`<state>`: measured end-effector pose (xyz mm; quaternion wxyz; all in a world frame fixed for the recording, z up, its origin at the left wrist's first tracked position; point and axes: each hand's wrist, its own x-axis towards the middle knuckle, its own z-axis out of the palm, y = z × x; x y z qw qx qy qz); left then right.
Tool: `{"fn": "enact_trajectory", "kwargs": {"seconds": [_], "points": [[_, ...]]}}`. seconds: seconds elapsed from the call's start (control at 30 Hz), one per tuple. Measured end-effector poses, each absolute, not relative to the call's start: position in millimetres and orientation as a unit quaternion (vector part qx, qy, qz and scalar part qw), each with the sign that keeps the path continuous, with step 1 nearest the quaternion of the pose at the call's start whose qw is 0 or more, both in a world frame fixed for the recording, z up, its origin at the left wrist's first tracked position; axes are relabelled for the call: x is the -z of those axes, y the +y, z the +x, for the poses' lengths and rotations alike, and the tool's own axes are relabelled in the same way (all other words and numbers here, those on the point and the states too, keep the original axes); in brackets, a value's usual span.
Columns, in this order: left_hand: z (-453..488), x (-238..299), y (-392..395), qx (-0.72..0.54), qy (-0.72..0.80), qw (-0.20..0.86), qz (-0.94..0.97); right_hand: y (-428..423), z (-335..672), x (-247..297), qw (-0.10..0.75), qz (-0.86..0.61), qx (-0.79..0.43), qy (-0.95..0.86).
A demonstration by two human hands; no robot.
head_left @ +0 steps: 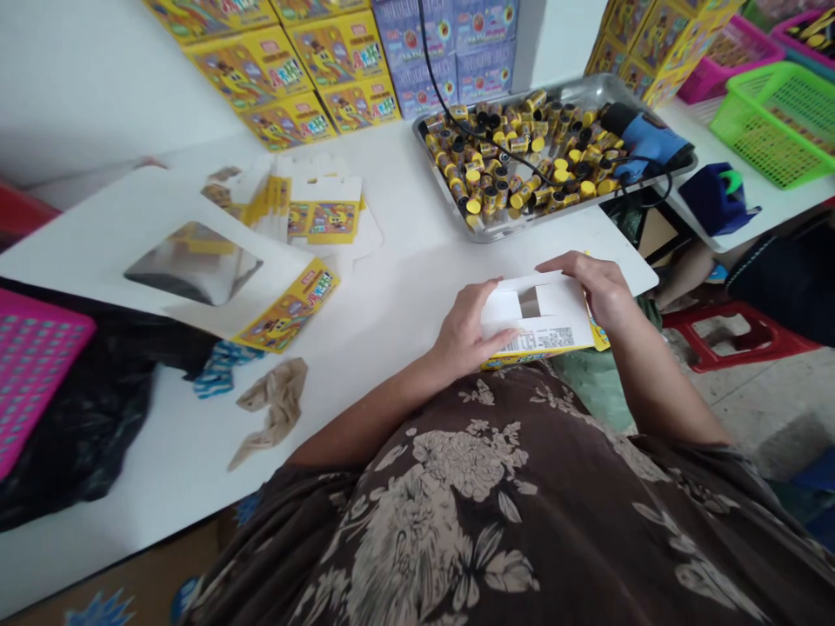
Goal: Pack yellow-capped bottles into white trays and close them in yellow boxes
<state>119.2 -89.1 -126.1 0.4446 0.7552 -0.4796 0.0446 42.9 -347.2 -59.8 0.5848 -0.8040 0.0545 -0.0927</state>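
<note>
Both hands (464, 332) (592, 291) hold a windowed cardboard box (538, 315)

Brown blouse (470, 496) with cream floral print

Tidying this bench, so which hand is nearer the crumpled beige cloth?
Left hand: nearer, to the right of the crumpled beige cloth. Right hand: farther off, across the carton.

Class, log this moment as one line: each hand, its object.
left hand: holds white-and-yellow carton | right hand: same carton | nearby: metal tray
</note>
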Motion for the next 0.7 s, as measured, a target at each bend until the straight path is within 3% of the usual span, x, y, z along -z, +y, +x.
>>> {"fn": "enact_trajectory", "kwargs": {"seconds": [0.13,0.7], "points": [[120,124,-88,-0.041,-0.472,0.436,0.765,-354,44,57,0.571,-0.820,0.029,0.030],[145,106,-115,0.074,-0.363,0.377,0.849,-356,50,70,0.284,-0.957,0.032,-0.053]]}}
